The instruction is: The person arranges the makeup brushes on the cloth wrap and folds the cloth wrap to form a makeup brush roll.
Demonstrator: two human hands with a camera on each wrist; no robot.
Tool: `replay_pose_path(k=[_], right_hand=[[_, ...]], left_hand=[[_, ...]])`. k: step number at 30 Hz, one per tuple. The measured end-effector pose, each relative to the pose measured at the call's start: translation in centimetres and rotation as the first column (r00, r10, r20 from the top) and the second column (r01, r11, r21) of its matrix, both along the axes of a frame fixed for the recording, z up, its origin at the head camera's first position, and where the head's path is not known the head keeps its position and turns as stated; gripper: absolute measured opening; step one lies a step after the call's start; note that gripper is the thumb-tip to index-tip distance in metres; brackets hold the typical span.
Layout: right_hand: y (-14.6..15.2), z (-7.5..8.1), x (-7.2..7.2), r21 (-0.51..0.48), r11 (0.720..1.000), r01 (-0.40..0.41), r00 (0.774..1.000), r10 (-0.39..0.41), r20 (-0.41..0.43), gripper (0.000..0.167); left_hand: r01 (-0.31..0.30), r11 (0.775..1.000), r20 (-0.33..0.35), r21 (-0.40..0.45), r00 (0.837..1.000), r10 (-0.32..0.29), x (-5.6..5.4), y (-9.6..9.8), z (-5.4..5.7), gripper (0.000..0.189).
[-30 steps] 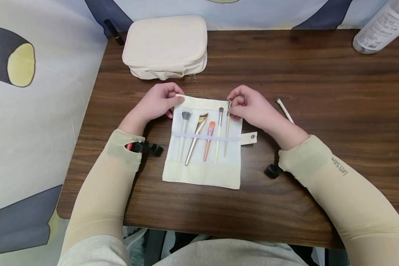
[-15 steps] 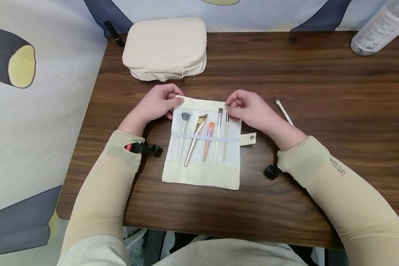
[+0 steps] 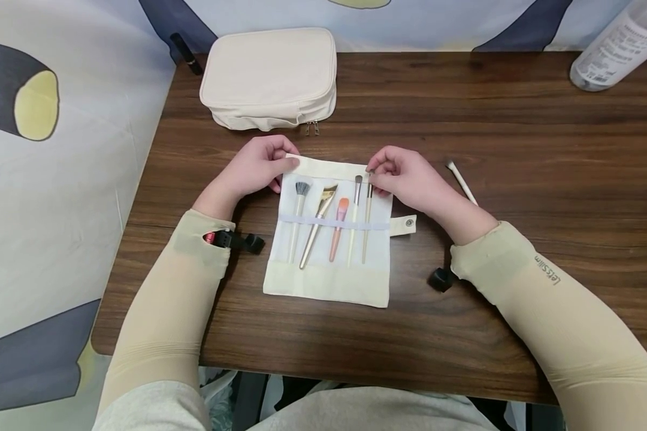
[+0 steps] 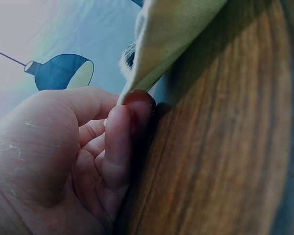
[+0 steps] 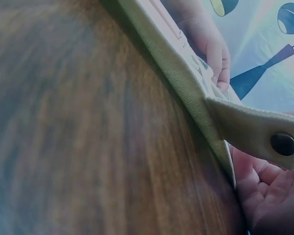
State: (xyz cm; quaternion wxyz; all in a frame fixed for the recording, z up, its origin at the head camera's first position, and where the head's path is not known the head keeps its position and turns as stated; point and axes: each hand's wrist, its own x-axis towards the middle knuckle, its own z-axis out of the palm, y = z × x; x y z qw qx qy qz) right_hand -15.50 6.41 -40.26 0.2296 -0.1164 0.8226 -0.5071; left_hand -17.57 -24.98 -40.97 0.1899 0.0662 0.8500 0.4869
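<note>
A cream cloth brush roll (image 3: 329, 284) lies unrolled on the table, with several makeup brushes upright behind its elastic band. My left hand (image 3: 261, 161) pinches its top left corner between thumb and fingers, as the left wrist view also shows. At the upper right, my right hand (image 3: 401, 173) pinches the head end of a thin makeup brush (image 3: 366, 224), whose handle runs under the band. Beside it stand a small dark-tipped brush (image 3: 356, 209), a pink brush (image 3: 339, 221), a gold angled brush (image 3: 318, 224) and a grey-bristled brush (image 3: 298, 215).
A snap strap (image 3: 403, 225) sticks out from the roll's right edge. A loose white brush (image 3: 462, 181) lies right of my right hand, partly hidden by the forearm. Behind are a cream zip case (image 3: 269, 72), a black tube (image 3: 186, 54) and a clear bottle (image 3: 617, 48).
The thin brush has slid down under the band, its handle end now lower on the roll. My right hand moved slightly down with it, then stayed. The left hand holds its place.
</note>
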Motion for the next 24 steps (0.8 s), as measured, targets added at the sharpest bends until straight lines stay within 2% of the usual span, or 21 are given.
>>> replay_pose_path(k=[24], right_hand=[[0.03, -0.53, 0.22, 0.008, 1.0, 0.007, 0.998, -0.006, -0.055, 0.014]], left_hand=[[-0.001, 1.0, -0.003, 0.005, 1.0, 0.001, 0.06, 0.07, 0.04, 0.014]])
